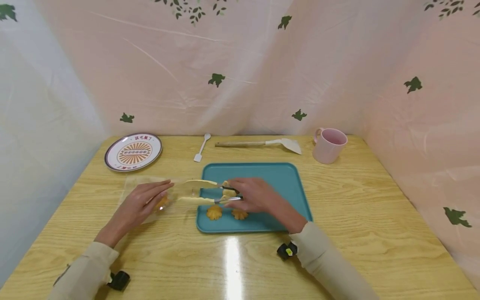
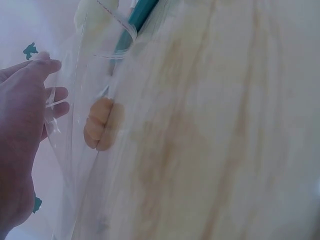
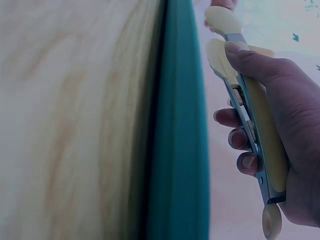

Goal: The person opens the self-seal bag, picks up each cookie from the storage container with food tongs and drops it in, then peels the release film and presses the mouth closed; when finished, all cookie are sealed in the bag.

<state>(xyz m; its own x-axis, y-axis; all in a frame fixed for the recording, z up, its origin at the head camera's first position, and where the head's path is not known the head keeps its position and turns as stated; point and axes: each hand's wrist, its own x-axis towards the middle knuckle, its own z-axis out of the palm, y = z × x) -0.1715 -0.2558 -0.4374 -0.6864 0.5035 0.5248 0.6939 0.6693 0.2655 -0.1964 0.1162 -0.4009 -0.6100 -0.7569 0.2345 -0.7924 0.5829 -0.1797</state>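
Closest to the camera are my two beige sleeves [image 1: 333, 262], with a small black device [image 1: 287, 251] under each wrist, over the wooden table [image 1: 375, 208]. My right hand [image 1: 255, 195] has its fingers curled around the tongs [image 3: 262, 120], and the thumb lies along their upper side. The two cream tips of the tongs stand apart from each other and point to my left, past the left rim of the blue-green tray [image 1: 277, 175]; I see nothing gripped between them. They reach toward the mouth of the clear plastic bag [image 1: 180, 191], but whether they are inside it I cannot tell. My left hand [image 1: 140, 200] is at this bag, with the fingers nearly straight; if they pinch the plastic or only touch it, I cannot tell. One cookie [image 2: 103, 125] is in the bag, near the left fingers. Two orange cookies [image 1: 214, 212] lie side by side at the front of the tray, and at least one more [image 1: 228, 193] is partly hidden behind the tongs. Farther back, from left to right, are a patterned plate [image 1: 134, 152], a small white spoon [image 1: 203, 148], a spatula [image 1: 258, 143] with wooden handle, and a pink mug [image 1: 327, 148].
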